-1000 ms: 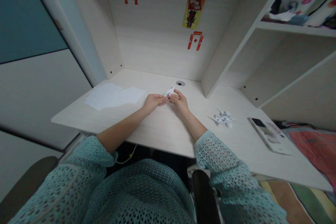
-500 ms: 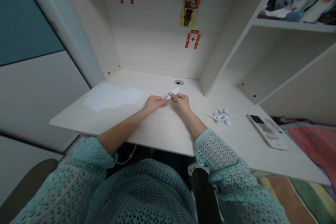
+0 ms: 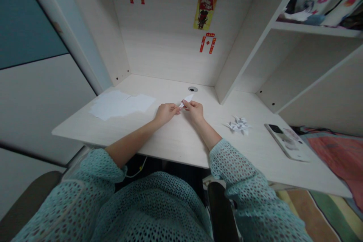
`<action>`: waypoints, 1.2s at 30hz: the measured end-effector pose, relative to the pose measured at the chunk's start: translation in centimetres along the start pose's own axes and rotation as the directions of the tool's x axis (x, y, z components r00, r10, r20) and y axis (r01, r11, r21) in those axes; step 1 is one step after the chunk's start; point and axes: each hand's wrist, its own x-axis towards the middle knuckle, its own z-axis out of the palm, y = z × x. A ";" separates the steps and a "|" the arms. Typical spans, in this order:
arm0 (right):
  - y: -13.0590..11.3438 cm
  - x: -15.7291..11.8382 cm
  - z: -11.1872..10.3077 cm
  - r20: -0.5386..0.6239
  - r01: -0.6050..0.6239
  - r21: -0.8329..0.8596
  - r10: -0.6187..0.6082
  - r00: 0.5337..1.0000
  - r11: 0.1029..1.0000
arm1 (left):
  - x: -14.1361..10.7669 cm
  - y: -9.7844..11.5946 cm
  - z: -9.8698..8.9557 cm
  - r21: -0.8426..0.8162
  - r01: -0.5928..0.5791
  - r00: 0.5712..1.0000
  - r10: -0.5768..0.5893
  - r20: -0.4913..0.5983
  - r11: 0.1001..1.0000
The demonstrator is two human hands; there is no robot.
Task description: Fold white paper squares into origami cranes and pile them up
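Between my hands is a small folded piece of white paper [image 3: 188, 99], its pointed end slanting up toward the back of the desk. My left hand [image 3: 168, 112] pinches its near end, fingers pressed together. Closed on its middle is my right hand [image 3: 194, 109], thumb and forefinger on the folds. The fingers hide part of the paper. To the right lies a small cluster of folded white paper cranes [image 3: 238, 125]. Loose white paper sheets [image 3: 120, 104] are spread on the left side of the desk.
A phone [image 3: 286, 142] lies at the right of the white desk [image 3: 176, 140]. Behind the hands is a round cable hole [image 3: 193, 89]. An upright panel [image 3: 241, 56] rises at the back right, under a shelf [image 3: 317, 28] holding bags. A chair armrest [image 3: 222, 211] is below the desk edge.
Both hands keep nearly the same place, still on the folded paper. The left fingers have shifted very slightly to the left. The whole view has tilted a little.
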 end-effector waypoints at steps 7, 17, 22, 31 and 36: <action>-0.7 0.1 -0.6 0.101 0.075 -0.024 -0.072 0.992 0.997 | 0.1 -0.2 0.1 -0.143 -0.002 1.000 0.001 -0.009 0.990; -0.3 0.0 -0.6 0.250 0.083 -0.078 -0.061 0.966 0.993 | 1.1 -0.7 -0.4 -0.260 -0.063 0.991 0.030 -0.129 0.964; -0.6 -0.2 -0.6 0.173 0.185 -0.182 -0.153 0.973 0.966 | 1.2 -0.8 -0.4 -0.297 0.002 0.989 -0.047 -0.143 0.955; -1.6 -1.3 -0.6 0.225 0.503 -0.418 -0.451 0.864 0.756 | 1.0 0.0 -0.5 -0.502 0.162 0.971 -0.228 -0.073 0.849; -1.7 -1.5 -0.5 0.210 0.523 -0.462 -0.485 0.849 0.716 | 1.2 -0.5 -0.3 -0.555 0.154 0.975 -0.216 -0.047 0.817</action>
